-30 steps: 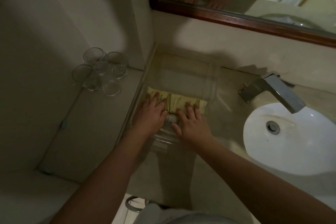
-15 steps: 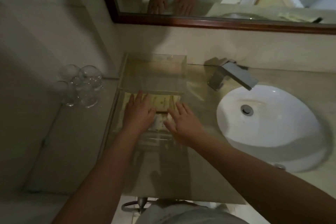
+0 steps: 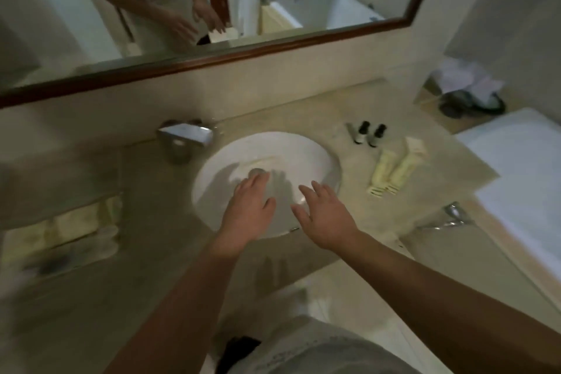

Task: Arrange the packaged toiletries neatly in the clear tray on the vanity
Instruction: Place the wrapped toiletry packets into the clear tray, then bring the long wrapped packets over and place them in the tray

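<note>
Left hand [image 3: 249, 209] & right hand [image 3: 326, 215] over round white sink basin [image 3: 315, 155], fingers spread, empty; pale-yellow toiletry tubes [image 3: 391, 170] on beige vanity [image 3: 379, 209], right.

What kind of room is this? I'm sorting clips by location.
Most likely a hotel bathroom. A round white basin is set in a beige stone vanity top under a wood-framed wall mirror, and small black-capped bottles and pale yellow tubes of guest toiletries lie beside it.

Basin [image 3: 303, 155]: glossy white ceramic.
Faucet [image 3: 185, 133]: polished metal.
Surface [image 3: 349, 118]: smooth beige stone, slight sheen.
Mirror frame [image 3: 273, 45]: dark varnished wood.
Tubes [image 3: 394, 170]: pale, matt plastic.
</note>
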The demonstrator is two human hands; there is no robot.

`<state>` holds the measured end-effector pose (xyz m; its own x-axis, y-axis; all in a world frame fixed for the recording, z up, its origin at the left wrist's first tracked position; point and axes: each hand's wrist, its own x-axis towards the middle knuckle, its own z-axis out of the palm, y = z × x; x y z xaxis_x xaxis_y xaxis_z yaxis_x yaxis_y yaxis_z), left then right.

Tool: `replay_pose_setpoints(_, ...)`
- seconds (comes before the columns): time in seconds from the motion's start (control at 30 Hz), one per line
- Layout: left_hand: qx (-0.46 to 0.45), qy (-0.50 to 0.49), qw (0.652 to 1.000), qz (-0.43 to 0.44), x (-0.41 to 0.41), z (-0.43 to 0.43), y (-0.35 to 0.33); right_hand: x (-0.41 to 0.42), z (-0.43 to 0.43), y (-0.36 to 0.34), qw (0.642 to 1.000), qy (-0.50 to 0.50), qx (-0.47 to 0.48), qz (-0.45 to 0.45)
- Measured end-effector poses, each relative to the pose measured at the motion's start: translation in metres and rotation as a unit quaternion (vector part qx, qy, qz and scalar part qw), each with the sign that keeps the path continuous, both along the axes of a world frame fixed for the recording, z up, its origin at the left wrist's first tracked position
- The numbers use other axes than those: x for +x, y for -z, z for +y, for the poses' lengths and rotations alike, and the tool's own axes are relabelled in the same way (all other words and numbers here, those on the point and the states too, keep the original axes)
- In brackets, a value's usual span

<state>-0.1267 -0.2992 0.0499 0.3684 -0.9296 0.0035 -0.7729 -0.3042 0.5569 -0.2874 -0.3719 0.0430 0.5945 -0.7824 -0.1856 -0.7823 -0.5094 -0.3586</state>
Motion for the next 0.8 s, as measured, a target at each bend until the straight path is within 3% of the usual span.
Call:
replay_pose_setpoints(0.2,0.026,0.115,0.993,0.031,-0.089,-0.065,0.004,-0.1,-0.043,0.003,0.994,0.101,0.032,-0.003)
replay_pose_setpoints(0.43,0.083,0.11,0.989,0.059,-0.122,-0.125,0.021,-0.128,-0.095,0.029,0.989,0.135,0.056,-0.003)
replay_pose_setpoints(0.67,0.1,0.061,0.989,0.091,-0.143,-0.212,0.047,-0.154,-0.178,0.041,0.984,0.151,0.062,0.075)
replay_pose_setpoints(0.8,0.16,0.054,0.981,0.093,-0.163,-0.252,0.064,-0.174,-0.228,0.046,0.984,0.14,0.036,0.101)
